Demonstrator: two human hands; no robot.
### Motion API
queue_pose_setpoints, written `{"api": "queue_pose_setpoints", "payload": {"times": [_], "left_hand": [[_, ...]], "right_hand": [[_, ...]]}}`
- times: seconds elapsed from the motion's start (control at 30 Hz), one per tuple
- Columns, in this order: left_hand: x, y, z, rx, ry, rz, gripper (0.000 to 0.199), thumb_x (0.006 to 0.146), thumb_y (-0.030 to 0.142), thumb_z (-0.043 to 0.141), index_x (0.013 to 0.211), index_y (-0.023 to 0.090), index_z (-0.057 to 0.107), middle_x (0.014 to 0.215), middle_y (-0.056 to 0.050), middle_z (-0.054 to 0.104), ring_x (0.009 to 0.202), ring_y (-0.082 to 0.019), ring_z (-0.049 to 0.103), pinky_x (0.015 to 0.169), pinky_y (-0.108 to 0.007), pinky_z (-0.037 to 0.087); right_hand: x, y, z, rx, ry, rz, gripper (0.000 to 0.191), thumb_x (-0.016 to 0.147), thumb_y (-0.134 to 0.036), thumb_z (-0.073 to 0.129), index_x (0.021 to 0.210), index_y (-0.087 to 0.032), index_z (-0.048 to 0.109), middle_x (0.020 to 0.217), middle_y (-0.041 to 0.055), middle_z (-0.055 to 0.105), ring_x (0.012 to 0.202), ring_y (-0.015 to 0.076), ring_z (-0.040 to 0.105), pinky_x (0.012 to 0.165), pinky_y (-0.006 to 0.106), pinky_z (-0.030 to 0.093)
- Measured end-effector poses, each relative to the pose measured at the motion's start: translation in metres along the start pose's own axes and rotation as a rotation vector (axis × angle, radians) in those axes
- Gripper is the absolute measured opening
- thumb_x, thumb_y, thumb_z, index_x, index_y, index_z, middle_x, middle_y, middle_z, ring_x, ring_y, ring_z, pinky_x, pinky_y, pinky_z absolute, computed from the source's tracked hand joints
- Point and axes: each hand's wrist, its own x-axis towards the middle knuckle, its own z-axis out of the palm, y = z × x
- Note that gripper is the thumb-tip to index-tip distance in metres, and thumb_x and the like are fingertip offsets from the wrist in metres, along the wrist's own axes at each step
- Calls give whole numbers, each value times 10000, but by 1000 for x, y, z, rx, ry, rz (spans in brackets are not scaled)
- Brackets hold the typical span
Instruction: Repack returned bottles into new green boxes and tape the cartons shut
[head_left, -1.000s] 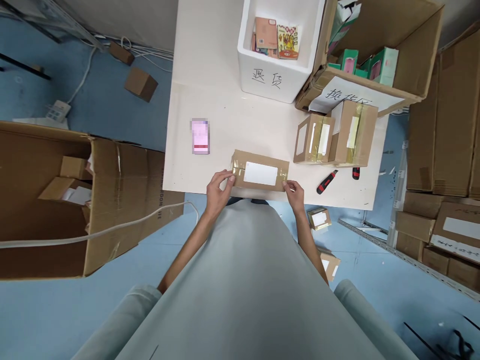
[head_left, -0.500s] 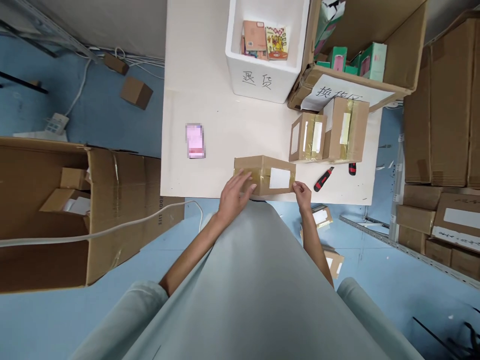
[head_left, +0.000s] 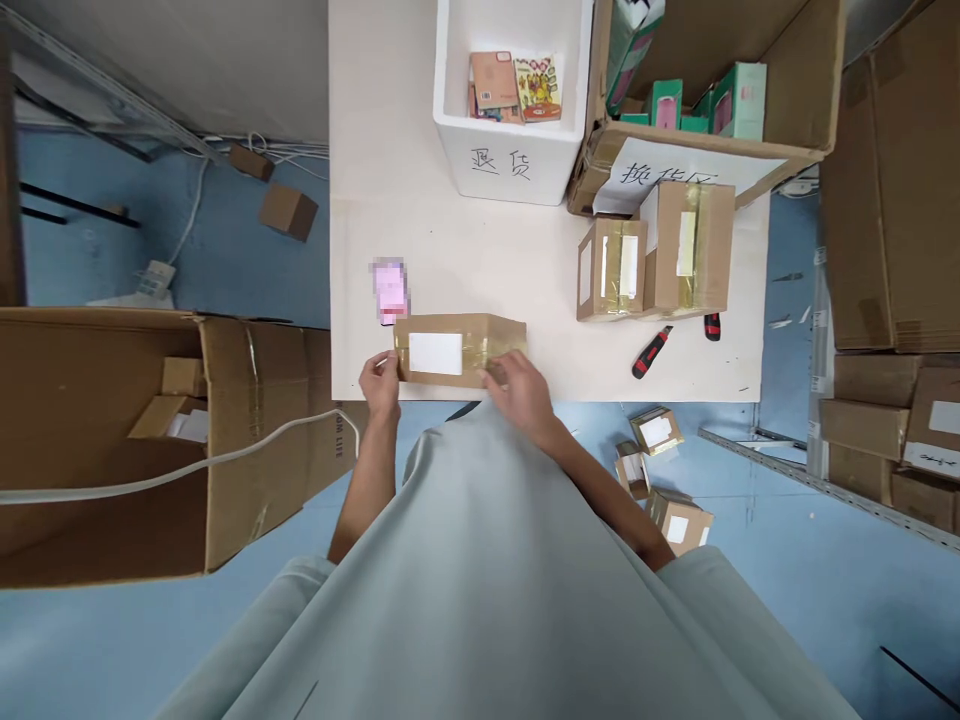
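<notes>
A taped cardboard box (head_left: 450,325) with a white label (head_left: 435,353) sits at the front edge of the white table. The left end of the box is gripped by my left hand (head_left: 381,382), its fingers closed at the corner. My right hand (head_left: 521,393) has its fingers bent against the front of the box near the right end, beside the clear tape. Just behind the box's left end lies a pink-screened phone (head_left: 390,288), blurred out.
Two taped boxes (head_left: 686,250) stand on the right of the table, near a red and black box cutter (head_left: 651,352). Behind are a white foam bin (head_left: 510,165) with booklets and a large carton (head_left: 795,100) holding green packages. An open carton (head_left: 262,430) stands left.
The box has moved left along the table edge and been turned, so its label now faces up at its left part. Both hands have shifted left with it.
</notes>
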Motion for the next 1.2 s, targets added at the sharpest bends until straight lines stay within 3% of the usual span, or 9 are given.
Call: {"api": "queue_pose_setpoints", "payload": {"times": [0.13, 0.23, 0.33, 0.6, 0.77, 0.9, 1.0, 1.07, 1.2], "left_hand": [[20, 1, -19, 69, -10, 12, 326, 900, 316, 780, 1177, 144, 775, 1040, -100, 814, 1038, -260, 782, 1063, -427, 640], [20, 5, -20, 74, -25, 44, 284, 895, 277, 773, 1138, 131, 789, 1102, -131, 831, 1104, -275, 792, 1125, -457, 628], [10, 9, -13, 51, -65, 77, 305, 904, 300, 790, 1155, 126, 798, 1129, -138, 841, 1136, -286, 796, 1142, -481, 630], [-37, 16, 13, 48, -286, 158, 305, 849, 282, 833, 1110, 127, 806, 1184, -162, 858, 1161, -277, 813, 1183, -472, 621], [-53, 10, 5, 100, -300, 179, 317, 840, 364, 852, 1077, 165, 780, 1167, -152, 861, 1173, -304, 817, 1176, -516, 630], [-48, 15, 8, 172, -291, 191, 317, 864, 305, 790, 1145, 162, 753, 1220, -174, 841, 1222, -331, 800, 1200, -560, 606], [-47, 35, 25, 316, -176, 354, 462, 860, 231, 746, 1317, 165, 722, 1424, -209, 765, 1427, -381, 697, 1307, -623, 498], [-53, 55, 49, 351, -123, 568, 549, 886, 229, 738, 1430, 176, 687, 1553, -217, 690, 1560, -388, 588, 1379, -619, 405], [-81, 94, 130, 257, -374, 861, 520, 998, 302, 703, 1508, 215, 662, 1599, -181, 670, 1555, -343, 597, 1371, -562, 430]], "right_hand": [[9, -47, 10, -66, -139, -157, 358, 1164, -486, 666, 1391, -236, 784, 1316, 119, 749, 1247, 299, 741, 1114, 441, 630], [15, -52, 8, -64, -167, -131, 386, 1163, -476, 670, 1440, -224, 765, 1405, 136, 724, 1265, 305, 742, 1094, 438, 638], [19, -27, -5, -27, -104, -14, 381, 1147, -493, 690, 1401, -224, 782, 1398, 132, 746, 1209, 295, 767, 1070, 422, 636], [19, 79, -43, 78, 74, 390, 313, 1058, -521, 729, 920, -246, 789, 1007, 82, 867, 910, 270, 792, 935, 405, 626], [-13, 97, -32, 132, 62, 376, 401, 1034, -638, 714, 920, -261, 784, 993, 66, 872, 856, 254, 780, 881, 394, 632], [-16, 96, -22, 159, 60, 370, 333, 1065, -572, 704, 1011, -261, 809, 1051, 56, 876, 885, 241, 797, 891, 375, 636], [0, 99, -39, 115, 81, 271, 275, 1092, -471, 675, 1106, -250, 839, 1141, 91, 867, 1024, 271, 811, 1005, 411, 637], [13, 107, -68, 23, 229, 197, 318, 1100, -468, 661, 1198, -227, 844, 1266, 144, 837, 1227, 313, 770, 1160, 468, 588], [40, 144, -153, -198, 617, 245, 618, 1067, -605, 698, 1516, -181, 726, 1671, 249, 593, 1622, 416, 478, 1365, 631, 372]]}}
